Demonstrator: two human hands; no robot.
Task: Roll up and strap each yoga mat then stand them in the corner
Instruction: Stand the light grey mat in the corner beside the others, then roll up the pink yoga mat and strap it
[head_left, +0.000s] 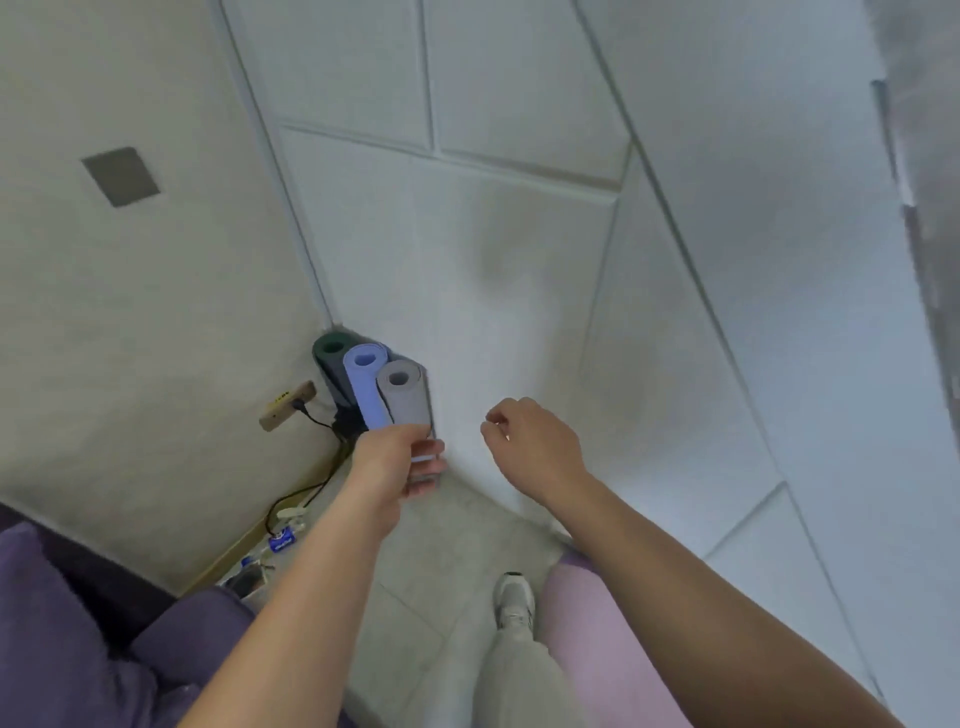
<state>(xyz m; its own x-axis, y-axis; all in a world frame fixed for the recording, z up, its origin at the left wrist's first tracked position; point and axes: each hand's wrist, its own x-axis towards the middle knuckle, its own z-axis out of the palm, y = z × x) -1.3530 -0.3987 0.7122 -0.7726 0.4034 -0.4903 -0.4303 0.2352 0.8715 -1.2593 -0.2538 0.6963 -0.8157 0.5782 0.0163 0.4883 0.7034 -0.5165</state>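
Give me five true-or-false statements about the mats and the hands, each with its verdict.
1. The green mat, blue mat and grey mat stand rolled in the corner. True.
2. The grey mat stands deepest in the corner. False: the green mat does; the grey mat is farthest out.
3. The right hand holds a mat. False: it holds nothing and is apart from the mats.
4. The left hand is at the lower part of the grey mat. True.
5. A black cable runs from the wall socket left of the mats. True.
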